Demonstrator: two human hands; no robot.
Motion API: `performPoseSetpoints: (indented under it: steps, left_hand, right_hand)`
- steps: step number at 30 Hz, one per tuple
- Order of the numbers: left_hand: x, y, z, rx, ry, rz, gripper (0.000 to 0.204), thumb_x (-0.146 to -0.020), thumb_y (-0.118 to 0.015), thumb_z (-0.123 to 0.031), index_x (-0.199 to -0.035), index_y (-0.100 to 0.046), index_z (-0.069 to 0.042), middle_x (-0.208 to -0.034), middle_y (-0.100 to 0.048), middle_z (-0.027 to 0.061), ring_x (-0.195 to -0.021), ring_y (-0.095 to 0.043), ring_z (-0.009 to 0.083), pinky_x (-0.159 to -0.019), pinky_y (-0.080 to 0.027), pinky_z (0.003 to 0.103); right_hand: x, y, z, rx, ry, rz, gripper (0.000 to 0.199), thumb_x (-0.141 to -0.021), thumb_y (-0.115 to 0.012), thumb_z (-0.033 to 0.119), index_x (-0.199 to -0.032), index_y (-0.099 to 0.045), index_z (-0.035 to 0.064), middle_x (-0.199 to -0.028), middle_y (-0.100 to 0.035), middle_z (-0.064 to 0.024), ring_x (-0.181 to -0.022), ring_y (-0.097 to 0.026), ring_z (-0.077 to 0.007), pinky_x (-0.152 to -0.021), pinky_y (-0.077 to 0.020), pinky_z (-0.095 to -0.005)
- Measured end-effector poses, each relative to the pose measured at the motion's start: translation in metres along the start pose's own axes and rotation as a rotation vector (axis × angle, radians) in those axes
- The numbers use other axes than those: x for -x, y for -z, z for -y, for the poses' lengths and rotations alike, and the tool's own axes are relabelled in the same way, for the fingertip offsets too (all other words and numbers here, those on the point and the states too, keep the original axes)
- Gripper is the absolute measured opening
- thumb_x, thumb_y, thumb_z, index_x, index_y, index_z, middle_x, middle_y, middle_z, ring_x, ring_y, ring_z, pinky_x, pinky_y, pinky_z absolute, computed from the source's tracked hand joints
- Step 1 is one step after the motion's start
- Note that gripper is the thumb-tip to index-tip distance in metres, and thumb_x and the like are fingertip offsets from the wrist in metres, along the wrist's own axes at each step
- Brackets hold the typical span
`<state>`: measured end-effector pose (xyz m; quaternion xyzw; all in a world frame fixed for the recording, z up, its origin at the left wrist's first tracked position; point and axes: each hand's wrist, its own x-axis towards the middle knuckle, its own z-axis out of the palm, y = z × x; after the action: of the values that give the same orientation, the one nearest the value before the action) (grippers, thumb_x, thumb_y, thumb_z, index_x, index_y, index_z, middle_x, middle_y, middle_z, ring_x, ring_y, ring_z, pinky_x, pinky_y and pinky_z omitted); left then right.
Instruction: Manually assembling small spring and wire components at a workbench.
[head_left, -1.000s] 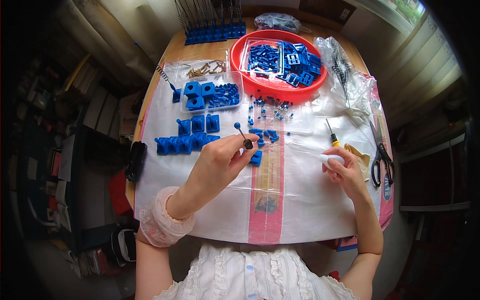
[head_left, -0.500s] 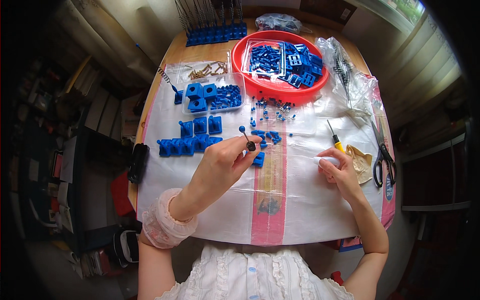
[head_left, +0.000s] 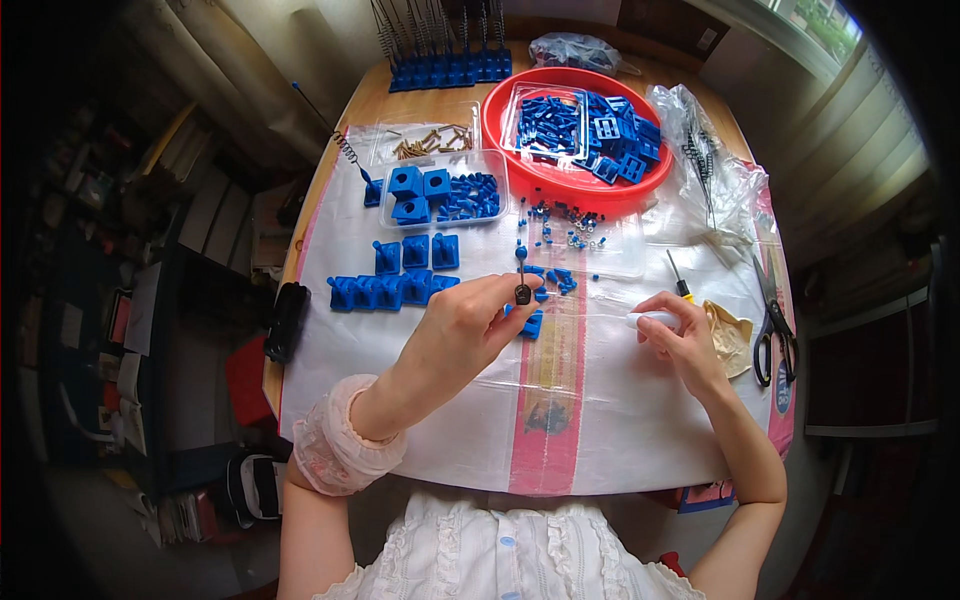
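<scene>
Between thumb and fingers, my left hand pinches a thin metal rod with a dark coiled end and a blue ball at its far tip. It is above the table, just over a blue plastic base partly hidden behind the fingers. My right hand is curled round a small white bottle, resting beside a yellow-handled screwdriver and a beige cloth pouch. Left of my left hand stand several blue bases with pegs in two rows.
A clear box holds blue blocks and small pegs. Behind it are brass screws and a red basin of blue parts. Tiny loose parts lie mid-table. Black scissors and a plastic bag are on the right.
The rod in my left hand has turned from leaning left to nearly upright as seen here. My right hand keeps its hold on the white bottle. The whole view has shifted slightly.
</scene>
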<state>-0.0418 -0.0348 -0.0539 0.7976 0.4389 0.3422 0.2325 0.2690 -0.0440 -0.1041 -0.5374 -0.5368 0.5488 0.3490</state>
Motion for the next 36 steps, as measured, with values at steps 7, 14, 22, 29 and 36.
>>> performPoseSetpoints:
  steps: [7, 14, 22, 29, 36]
  left_hand:
    - [0.0026, 0.0005, 0.0013, -0.011, -0.025, -0.024, 0.016, -0.090, -0.075, -0.003, -0.083, -0.064, 0.006, -0.112, -0.077, 0.0081, -0.058, -0.059, 0.0134, -0.057, -0.051, 0.028]
    - [0.0016, -0.0003, 0.0009, -0.014, -0.025, -0.019, 0.021, -0.090, -0.075, -0.003, -0.079, -0.060, 0.006, -0.113, -0.077, 0.0081, -0.058, -0.060, 0.0139, -0.057, -0.051, 0.028]
    - [0.0021, -0.0007, 0.0019, -0.002, -0.022, -0.024, 0.018, -0.090, -0.075, -0.003, -0.082, -0.062, 0.006, -0.113, -0.077, 0.0083, -0.059, -0.061, 0.0139, -0.057, -0.051, 0.028]
    - [0.0017, 0.0006, 0.0009, -0.016, -0.023, -0.013, 0.018, -0.090, -0.075, -0.003, -0.081, -0.062, 0.006, -0.113, -0.077, 0.0081, -0.058, -0.060, 0.0135, -0.057, -0.051, 0.027]
    - [0.0020, -0.0008, 0.0016, -0.012, -0.029, -0.022, 0.020, -0.090, -0.075, -0.003, -0.079, -0.060, 0.006, -0.113, -0.077, 0.0081, -0.058, -0.059, 0.0133, -0.056, -0.050, 0.027]
  right_hand:
    - [0.0000, -0.0002, -0.0043, -0.002, -0.018, 0.006, 0.018, -0.096, -0.073, 0.018, -0.109, -0.070, 0.0062, -0.073, -0.060, 0.0074, -0.059, -0.049, 0.0028, -0.050, -0.0319, -0.0163]
    - [0.0012, -0.0034, 0.0015, 0.028, -0.010, 0.002, 0.016, -0.096, -0.072, 0.015, -0.109, -0.070, 0.0057, -0.072, -0.057, 0.0093, -0.060, -0.048, 0.0031, -0.050, -0.0314, -0.0164]
    - [0.0005, -0.0057, 0.0033, 0.030, -0.004, 0.007, 0.016, -0.096, -0.072, 0.015, -0.108, -0.071, 0.0049, -0.073, -0.057, 0.0090, -0.061, -0.047, 0.0034, -0.051, -0.0313, -0.0163]
    - [-0.0005, -0.0066, 0.0037, 0.043, -0.006, 0.013, 0.017, -0.096, -0.073, 0.015, -0.109, -0.071, 0.0044, -0.075, -0.058, 0.0079, -0.062, -0.049, 0.0028, -0.052, -0.0326, -0.0164]
    - [-0.0012, -0.0080, 0.0043, 0.069, 0.013, 0.005, 0.017, -0.096, -0.072, 0.016, -0.108, -0.070, 0.0043, -0.074, -0.058, 0.0079, -0.061, -0.048, 0.0027, -0.051, -0.0319, -0.0166]
